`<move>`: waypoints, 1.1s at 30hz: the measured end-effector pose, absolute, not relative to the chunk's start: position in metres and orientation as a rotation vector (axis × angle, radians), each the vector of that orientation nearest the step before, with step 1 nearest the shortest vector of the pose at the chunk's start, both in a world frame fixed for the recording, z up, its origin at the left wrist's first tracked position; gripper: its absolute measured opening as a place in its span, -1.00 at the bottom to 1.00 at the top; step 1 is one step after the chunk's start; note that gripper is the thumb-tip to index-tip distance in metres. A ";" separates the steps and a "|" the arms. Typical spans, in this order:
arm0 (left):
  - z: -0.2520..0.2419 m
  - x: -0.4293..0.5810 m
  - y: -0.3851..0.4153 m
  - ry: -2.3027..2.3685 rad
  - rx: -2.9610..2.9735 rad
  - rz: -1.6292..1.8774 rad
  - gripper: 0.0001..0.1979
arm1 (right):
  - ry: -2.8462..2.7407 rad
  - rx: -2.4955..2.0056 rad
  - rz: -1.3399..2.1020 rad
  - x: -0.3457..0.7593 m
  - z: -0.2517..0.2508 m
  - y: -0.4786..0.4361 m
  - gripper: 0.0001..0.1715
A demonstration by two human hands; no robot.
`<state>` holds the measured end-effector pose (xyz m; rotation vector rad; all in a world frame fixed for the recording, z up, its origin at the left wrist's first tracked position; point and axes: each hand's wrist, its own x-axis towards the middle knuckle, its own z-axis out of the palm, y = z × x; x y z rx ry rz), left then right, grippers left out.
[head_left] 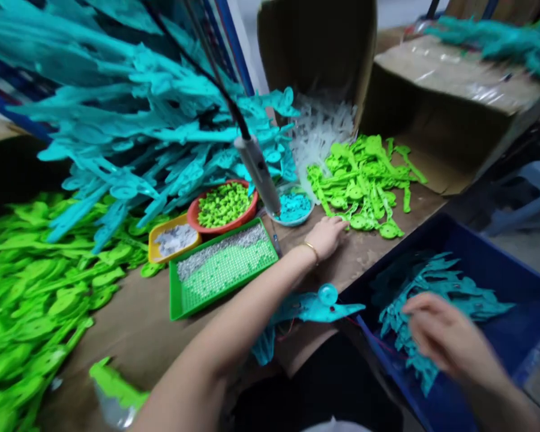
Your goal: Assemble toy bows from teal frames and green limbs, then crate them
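Left hand (pixel 326 237): palm down on worktop (pixel 139 324), fingers curled at edge of green pile (pixel 364 180); cannot tell if grasping. Right hand (pixel 441 336): blurred, over teal parts (pixel 454 294) in one bin (pixel 499 264); grip cannot be told. Beyond: one tray (pixel 180 306), one red bowl (pixel 193 216), one yellow dish (pixel 155 240).

Brown wood table (pixel 130 324) w/ cardboard boxes (pixel 432 102) at back, blue rack posts (pixel 234 42), pale stool (pixel 535 192) on R.

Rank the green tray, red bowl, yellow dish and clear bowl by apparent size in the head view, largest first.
1. green tray
2. red bowl
3. yellow dish and clear bowl: too alike to separate; the hanging tool partly hides the clear bowl.
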<state>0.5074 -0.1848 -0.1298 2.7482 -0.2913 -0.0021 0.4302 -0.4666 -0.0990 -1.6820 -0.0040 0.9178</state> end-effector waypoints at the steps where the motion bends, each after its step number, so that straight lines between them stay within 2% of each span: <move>1: -0.139 0.522 -0.190 -0.290 2.763 0.010 -0.61 | -0.061 -1.668 0.951 0.421 -0.113 -0.458 -0.60; 3: -0.152 0.539 -0.194 -0.290 2.776 0.049 -0.66 | -0.187 -1.691 0.907 0.408 -0.142 -0.440 -0.61; 8: -0.163 0.543 -0.181 -0.277 2.715 0.118 -0.85 | -0.238 -1.831 0.445 0.396 -0.179 -0.419 -0.69; 17: -0.155 0.548 -0.169 -0.262 2.704 0.107 -0.58 | -0.302 -1.735 0.462 0.408 -0.179 -0.398 -0.73; 23: -0.146 0.549 -0.176 -0.215 2.661 0.065 -0.62 | -0.286 -1.725 0.513 0.411 -0.180 -0.394 -0.71; 26: -0.123 0.553 -0.180 -0.143 2.331 0.055 -0.65 | -0.291 -1.715 0.535 0.410 -0.180 -0.390 -0.69; 30: -0.083 0.564 -0.184 0.263 1.564 0.114 -0.75 | -0.421 -1.702 0.532 0.404 -0.181 -0.384 -0.71; 33: -0.058 0.559 -0.176 0.425 1.319 0.099 -0.69 | -0.558 -1.715 0.428 0.398 -0.185 -0.382 -0.75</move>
